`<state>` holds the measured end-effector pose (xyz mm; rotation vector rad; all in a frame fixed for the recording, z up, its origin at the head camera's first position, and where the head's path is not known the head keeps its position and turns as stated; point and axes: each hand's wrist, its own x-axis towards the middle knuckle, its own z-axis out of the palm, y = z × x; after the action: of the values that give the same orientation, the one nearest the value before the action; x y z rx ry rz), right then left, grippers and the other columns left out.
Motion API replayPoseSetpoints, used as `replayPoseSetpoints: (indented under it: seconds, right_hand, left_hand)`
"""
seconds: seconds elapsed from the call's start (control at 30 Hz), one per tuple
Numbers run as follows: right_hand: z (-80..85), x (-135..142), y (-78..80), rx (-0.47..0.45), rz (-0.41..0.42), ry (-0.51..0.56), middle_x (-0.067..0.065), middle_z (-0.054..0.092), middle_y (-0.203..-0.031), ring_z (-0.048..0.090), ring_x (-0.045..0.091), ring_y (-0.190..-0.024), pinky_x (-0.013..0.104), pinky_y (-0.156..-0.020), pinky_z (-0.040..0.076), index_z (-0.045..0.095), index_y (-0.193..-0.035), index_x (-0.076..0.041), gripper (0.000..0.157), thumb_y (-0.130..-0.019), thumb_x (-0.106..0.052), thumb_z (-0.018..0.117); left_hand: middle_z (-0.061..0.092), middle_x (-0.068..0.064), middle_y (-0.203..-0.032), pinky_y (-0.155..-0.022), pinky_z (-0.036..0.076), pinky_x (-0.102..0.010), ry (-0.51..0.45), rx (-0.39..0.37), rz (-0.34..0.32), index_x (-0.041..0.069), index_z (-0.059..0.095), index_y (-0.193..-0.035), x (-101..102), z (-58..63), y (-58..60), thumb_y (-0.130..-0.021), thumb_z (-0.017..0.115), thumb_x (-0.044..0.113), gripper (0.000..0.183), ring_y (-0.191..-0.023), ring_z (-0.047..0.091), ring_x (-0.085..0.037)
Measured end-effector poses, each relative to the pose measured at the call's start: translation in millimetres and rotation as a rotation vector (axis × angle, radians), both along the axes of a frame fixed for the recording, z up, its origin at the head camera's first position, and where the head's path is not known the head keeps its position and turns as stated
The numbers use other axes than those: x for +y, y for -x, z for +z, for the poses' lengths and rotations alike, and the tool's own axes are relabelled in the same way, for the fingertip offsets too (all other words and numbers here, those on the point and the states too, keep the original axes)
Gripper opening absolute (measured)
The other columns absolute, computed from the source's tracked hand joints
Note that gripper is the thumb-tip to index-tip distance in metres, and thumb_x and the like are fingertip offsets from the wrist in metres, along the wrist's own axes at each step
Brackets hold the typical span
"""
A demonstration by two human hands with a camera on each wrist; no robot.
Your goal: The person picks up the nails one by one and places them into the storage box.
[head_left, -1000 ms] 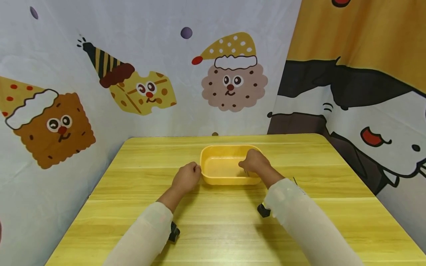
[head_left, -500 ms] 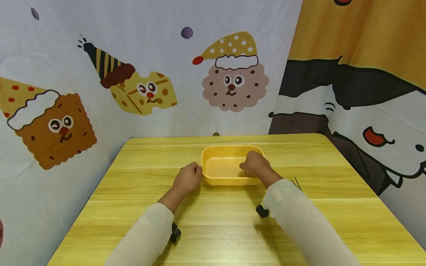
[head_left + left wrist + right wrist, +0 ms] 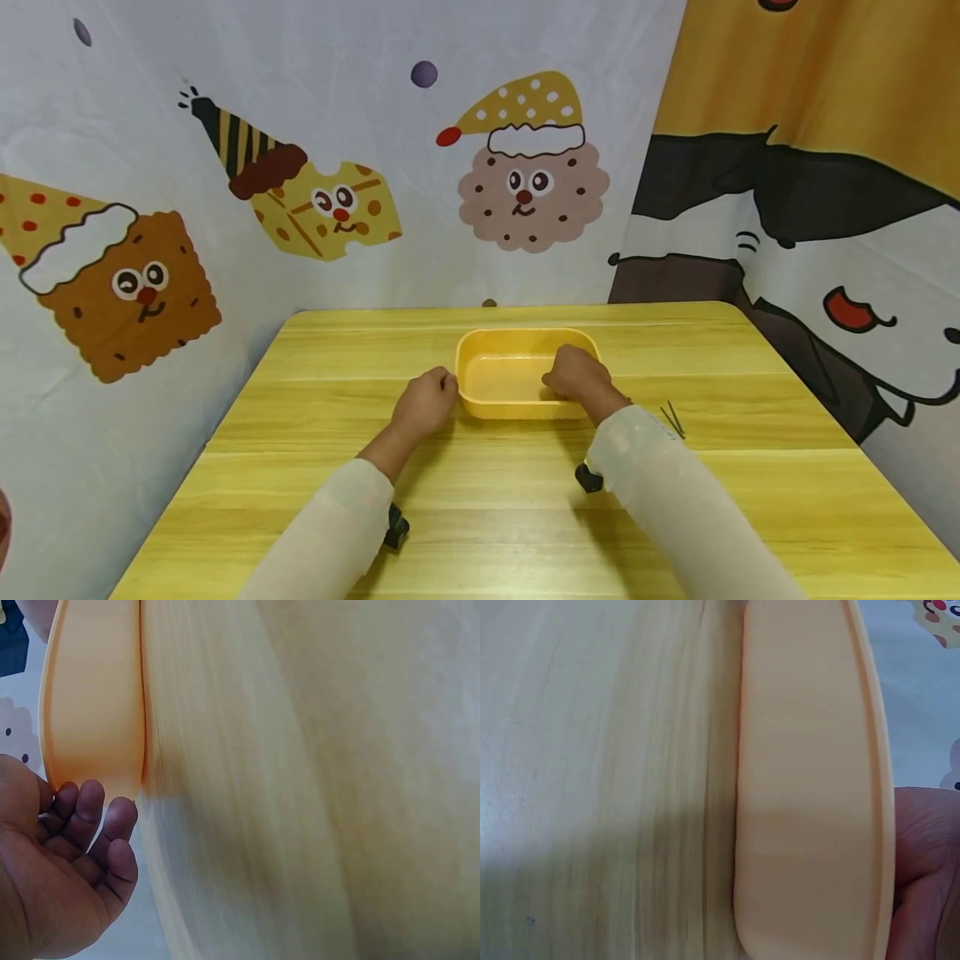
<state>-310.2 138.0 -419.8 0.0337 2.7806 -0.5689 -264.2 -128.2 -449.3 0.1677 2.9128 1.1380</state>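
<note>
A shallow yellow plastic basin (image 3: pixel 517 410) with rounded corners stands on the wooden table. At its left end, my left hand (image 3: pixel 426 402) pinches the rim, fingers curled; the left wrist view shows the fingertips (image 3: pixel 90 795) right at the basin's end wall. My right hand (image 3: pixel 579 375) reaches over the near wall into the basin's right part, knuckles up and fingers pointing down. In the right wrist view the basin wall (image 3: pixel 810 780) covers most of that hand (image 3: pixel 922 870), so I cannot tell what its fingers hold.
Several thin dark sticks (image 3: pixel 674 420) lie on the table (image 3: pixel 495 500) right of the basin, beside my right sleeve (image 3: pixel 675 492). Behind the table hangs a cloth (image 3: pixel 420 192) printed with cartoon figures. A small black device (image 3: pixel 588 478) sits under my right wrist.
My right hand has shifted slightly down inside the basin, and a thin grey item seen under its fingers earlier is hidden. The sticks beside the sleeve show more fully. The left hand keeps its place.
</note>
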Motion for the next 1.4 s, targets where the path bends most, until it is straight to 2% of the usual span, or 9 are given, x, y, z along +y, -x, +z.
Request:
replayPoseSetpoints:
  seconds: [0.3, 0.67, 1.07, 1.4]
  right_hand:
    - [-3.1, -2.4, 4.1, -0.022, -0.013, -0.074, -0.002, 0.035, -0.053, 0.034, 0.017, -0.047, 0.034, -0.047, 0.034, 0.052, -0.059, -0.017, 0.040, -0.098, -0.025, 0.059]
    - [-3.7, -3.2, 2.9, 0.008, 0.009, -0.086, -0.002, 0.034, -0.052, 0.032, 0.017, -0.047, 0.034, -0.047, 0.032, 0.049, -0.058, -0.017, 0.040, -0.097, -0.020, 0.058]
    - [-10.6, -5.0, 7.3, 0.002, -0.013, -0.128, -0.001, 0.038, -0.057, 0.034, 0.017, -0.050, 0.035, -0.047, 0.032, 0.057, -0.064, -0.015, 0.032, -0.095, -0.021, 0.060]
    - [-13.4, -4.4, 6.2, 0.015, -0.010, -0.111, -0.002, 0.035, -0.054, 0.030, 0.016, -0.049, 0.034, -0.047, 0.029, 0.051, -0.057, -0.017, 0.036, -0.093, -0.018, 0.058]
  left_hand:
    - [0.049, -0.004, -0.068, -0.056, 0.037, -0.033, 0.002, 0.004, 0.000, 0.012, 0.054, -0.084, 0.0, -0.4, 1.1, -0.110, 0.040, 0.029, 0.034, -0.057, 0.044, -0.020]
    - [0.050, -0.004, -0.069, -0.056, 0.038, -0.034, 0.003, -0.005, 0.001, 0.012, 0.055, -0.086, -0.2, -0.9, 1.7, -0.110, 0.040, 0.031, 0.035, -0.058, 0.045, -0.020]
    - [0.049, -0.004, -0.068, -0.056, 0.038, -0.033, 0.010, 0.005, 0.011, 0.012, 0.055, -0.085, 1.3, -1.5, 0.8, -0.110, 0.042, 0.030, 0.033, -0.058, 0.045, -0.019]
    - [0.048, -0.004, -0.068, -0.056, 0.037, -0.033, 0.005, 0.006, 0.003, 0.011, 0.054, -0.086, 1.3, -3.3, 0.6, -0.110, 0.042, 0.028, 0.032, -0.057, 0.044, -0.019]
